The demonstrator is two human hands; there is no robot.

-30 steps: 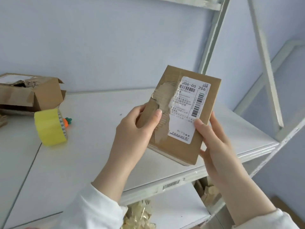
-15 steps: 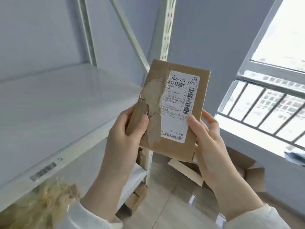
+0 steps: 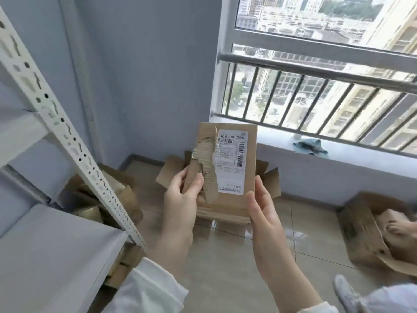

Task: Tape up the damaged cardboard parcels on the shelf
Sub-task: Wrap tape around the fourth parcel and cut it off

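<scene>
View: head camera, looking down past a shelf corner toward a tiled floor and a window.
Item under inspection: cardboard parcel [image 3: 225, 205], held upright in mid-air at frame centre, clear of the shelf and above the floor.
Parcel condition: outer paper torn away in a ragged vertical strip [image 3: 203, 164] on the left half of the front face, corrugation exposed; white shipping label [image 3: 230, 161] on the right half, top line reads "J06-00 206".
Left hand [image 3: 180, 196]: grips the parcel's lower left edge; thumb [image 3: 195, 182] laid on the front face beside the tear, fingers wrapped behind.
Right hand [image 3: 264, 211]: holds the lower right edge; thumb [image 3: 252, 198] on the front corner, fingers behind the parcel and mostly hidden.
Hands relative: apart, one on each side edge, both closed on the parcel.
Shelf: white perforated upright [image 3: 67, 134] crosses the left of frame; shelf board [image 3: 56, 256] at lower left.
Floor: open carton [image 3: 269, 177] directly behind the parcel; another carton [image 3: 358, 233] at right, with another person's hand [image 3: 404, 227] inside it.
Window sill: blue cloth [image 3: 310, 147] at right of centre.
</scene>
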